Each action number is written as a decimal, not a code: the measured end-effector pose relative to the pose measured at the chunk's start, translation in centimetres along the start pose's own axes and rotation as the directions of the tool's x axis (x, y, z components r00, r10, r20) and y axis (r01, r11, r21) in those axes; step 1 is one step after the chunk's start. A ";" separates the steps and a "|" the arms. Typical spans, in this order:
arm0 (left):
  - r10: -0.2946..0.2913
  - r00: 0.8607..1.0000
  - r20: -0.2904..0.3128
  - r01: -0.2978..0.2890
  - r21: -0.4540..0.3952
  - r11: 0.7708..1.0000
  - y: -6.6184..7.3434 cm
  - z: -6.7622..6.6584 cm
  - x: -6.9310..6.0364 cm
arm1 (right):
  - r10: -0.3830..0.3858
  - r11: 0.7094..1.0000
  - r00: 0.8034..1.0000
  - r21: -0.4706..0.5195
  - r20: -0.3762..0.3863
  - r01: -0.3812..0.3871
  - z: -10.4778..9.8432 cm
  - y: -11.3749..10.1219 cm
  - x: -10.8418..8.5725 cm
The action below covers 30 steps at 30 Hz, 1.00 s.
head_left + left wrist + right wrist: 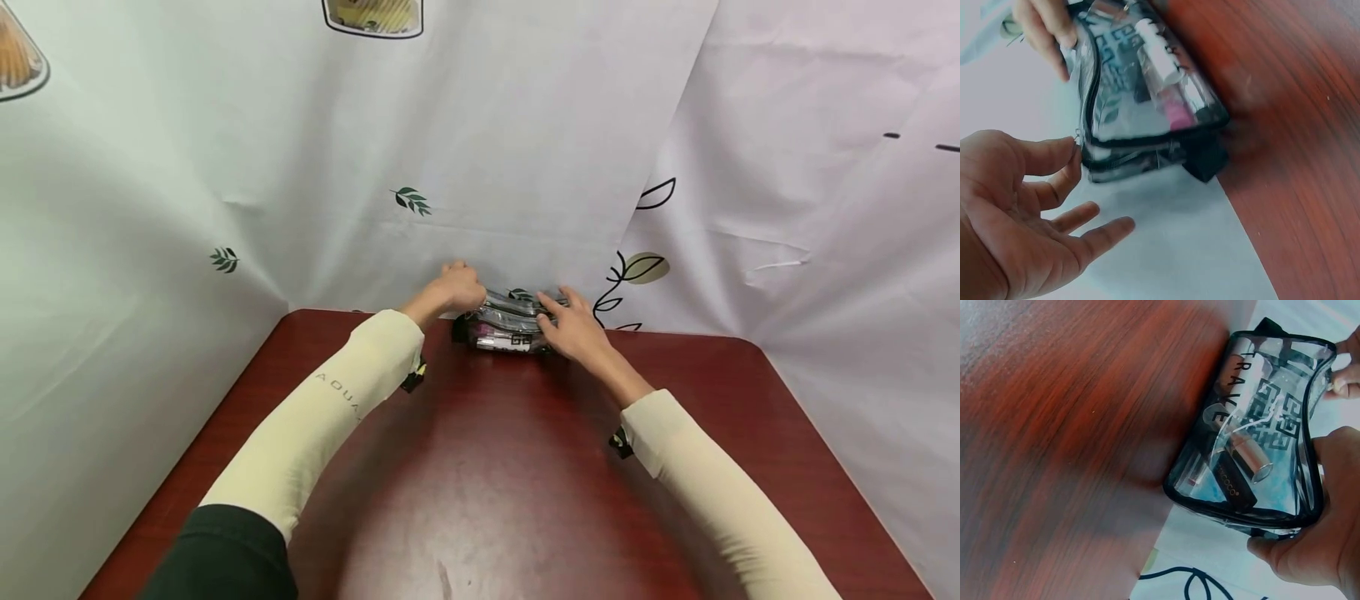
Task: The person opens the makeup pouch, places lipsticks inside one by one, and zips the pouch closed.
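Note:
A clear zip pouch (504, 321) with black trim stands upright on the table, at its far edge. Through its wall I see a white tube (1161, 57), a pink-ended item (1179, 115), a black tube (1232, 481) and a metallic tube (1249, 460). Thumb and forefinger of my left hand (462, 287) pinch the zipper end at the pouch's left upper corner; the other fingers stand away. At the right end, my right hand (576, 329) holds the pouch, thumb at the end and fingers along the top edge. The zipper pull itself is hidden.
The dark red table (480, 483) stretches from the pouch toward me. A white printed cloth (525, 133) hangs right behind the table's far edge, and more cloth hangs at both sides. A black tab (1205, 156) sticks out from the pouch's left end.

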State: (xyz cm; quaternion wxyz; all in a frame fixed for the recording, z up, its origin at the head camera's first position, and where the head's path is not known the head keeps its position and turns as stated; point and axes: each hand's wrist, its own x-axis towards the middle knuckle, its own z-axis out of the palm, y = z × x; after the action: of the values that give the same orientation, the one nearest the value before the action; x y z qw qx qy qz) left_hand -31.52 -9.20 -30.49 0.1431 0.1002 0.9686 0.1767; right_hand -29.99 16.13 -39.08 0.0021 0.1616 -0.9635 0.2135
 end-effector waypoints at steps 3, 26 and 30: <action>0.023 0.999 -0.022 -0.022 0.046 0.999 -1.1 -0.8 0.1 | 0.002 1.000 1.000 0.017 -0.002 -0.002 -0.1 0.2 0.0; -0.153 0.985 0.074 0.170 -0.428 0.888 -6.9 4.8 2.6 | -0.005 0.999 1.000 0.042 -0.009 0.006 0.1 0.1 0.3; -0.184 0.980 0.075 0.199 -0.413 0.889 -6.8 5.3 3.1 | -0.001 1.000 1.000 0.027 -0.014 0.002 0.0 0.2 0.3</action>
State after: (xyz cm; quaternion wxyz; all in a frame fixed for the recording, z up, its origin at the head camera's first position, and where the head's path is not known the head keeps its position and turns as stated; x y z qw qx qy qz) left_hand -33.77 -13.00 -38.55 0.1944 -0.0257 0.9107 0.3635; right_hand -30.38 16.19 -39.11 0.0068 0.1607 -0.9603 0.2279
